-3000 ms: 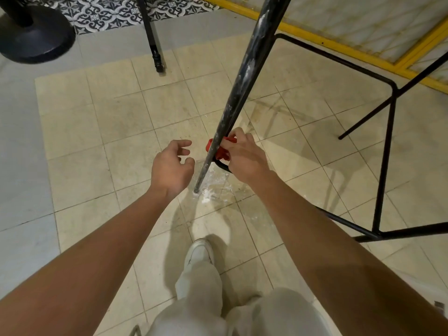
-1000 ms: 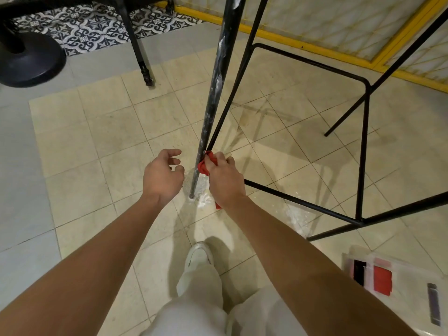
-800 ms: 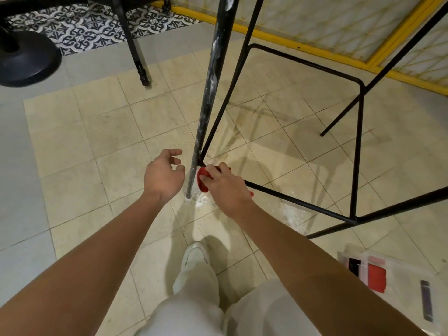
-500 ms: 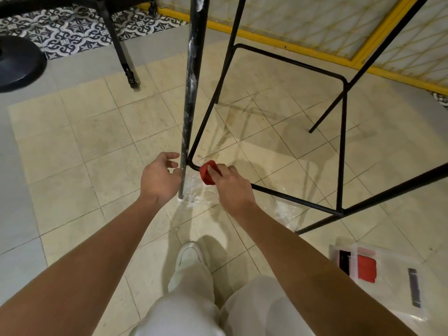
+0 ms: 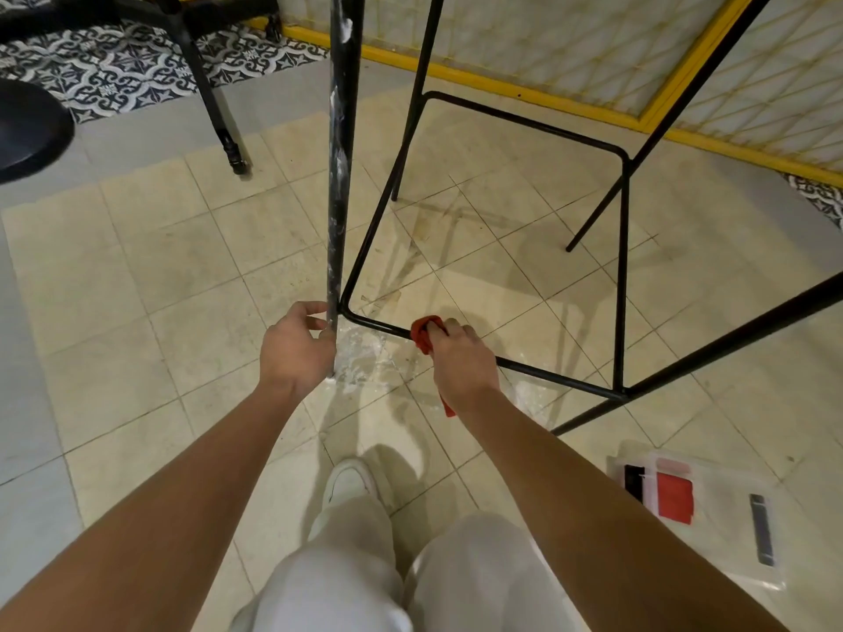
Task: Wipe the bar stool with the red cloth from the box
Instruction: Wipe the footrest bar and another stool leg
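The bar stool [image 5: 340, 184] is a black metal frame standing on the tiled floor; its near leg is streaked with white. My left hand [image 5: 294, 346] is wrapped around the bottom of that leg. My right hand [image 5: 460, 358] grips the red cloth [image 5: 422, 333] and presses it around the low footrest bar [image 5: 547, 371], a little right of the leg. A tail of the cloth hangs below my wrist. The clear plastic box [image 5: 711, 508] lies on the floor at the lower right, with red and black items inside.
White dust lies on the tiles at the leg's foot [image 5: 360, 353]. Another black furniture leg [image 5: 219, 120] and a round black base [image 5: 27, 130] stand at the upper left. A yellow-framed screen [image 5: 570, 102] runs along the back. My white shoe [image 5: 349, 483] is below the hands.
My right hand has slid the red cloth rightward along the footrest bar, away from the leg. My left hand has closed around the leg's bottom. The view has shifted right, showing more of the box.
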The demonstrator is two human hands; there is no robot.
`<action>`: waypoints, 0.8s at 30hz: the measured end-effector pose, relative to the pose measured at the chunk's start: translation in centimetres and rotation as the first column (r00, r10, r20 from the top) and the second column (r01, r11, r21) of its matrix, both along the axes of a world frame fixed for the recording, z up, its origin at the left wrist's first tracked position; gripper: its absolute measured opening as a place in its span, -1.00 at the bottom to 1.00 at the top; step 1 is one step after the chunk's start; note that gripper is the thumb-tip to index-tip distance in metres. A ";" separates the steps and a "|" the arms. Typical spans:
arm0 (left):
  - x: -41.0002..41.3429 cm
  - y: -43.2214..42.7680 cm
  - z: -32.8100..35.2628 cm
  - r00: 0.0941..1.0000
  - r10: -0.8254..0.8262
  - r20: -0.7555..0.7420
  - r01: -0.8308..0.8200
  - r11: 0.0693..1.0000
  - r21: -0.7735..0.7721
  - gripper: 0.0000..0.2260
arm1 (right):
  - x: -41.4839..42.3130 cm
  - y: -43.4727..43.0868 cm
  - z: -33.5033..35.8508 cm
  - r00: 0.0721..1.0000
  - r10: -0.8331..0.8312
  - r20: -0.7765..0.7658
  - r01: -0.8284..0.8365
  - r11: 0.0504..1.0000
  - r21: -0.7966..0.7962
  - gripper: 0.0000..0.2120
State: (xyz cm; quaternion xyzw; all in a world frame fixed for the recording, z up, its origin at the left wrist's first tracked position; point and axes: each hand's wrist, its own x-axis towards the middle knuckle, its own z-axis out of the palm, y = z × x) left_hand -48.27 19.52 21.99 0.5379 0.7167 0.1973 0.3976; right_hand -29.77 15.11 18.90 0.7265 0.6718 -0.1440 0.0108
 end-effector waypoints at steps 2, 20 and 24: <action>0.2 -0.1 0.0 1.000 -0.006 -0.009 0.006 1.000 0.000 -0.72 | -0.3 0.1 -0.3 1.000 0.005 -0.024 -0.005 1.000 0.004 -0.58; 1.4 -2.1 -0.8 0.934 -0.315 -0.169 0.332 0.940 0.083 -0.62 | 1.7 -1.6 -0.7 0.997 0.073 -0.035 -0.069 0.993 0.099 -0.55; 2.0 -2.1 -0.9 0.928 -0.338 -0.156 0.353 0.932 0.085 -0.62 | 5.6 -3.7 -0.4 0.994 -0.107 -0.007 0.107 0.991 0.085 -0.63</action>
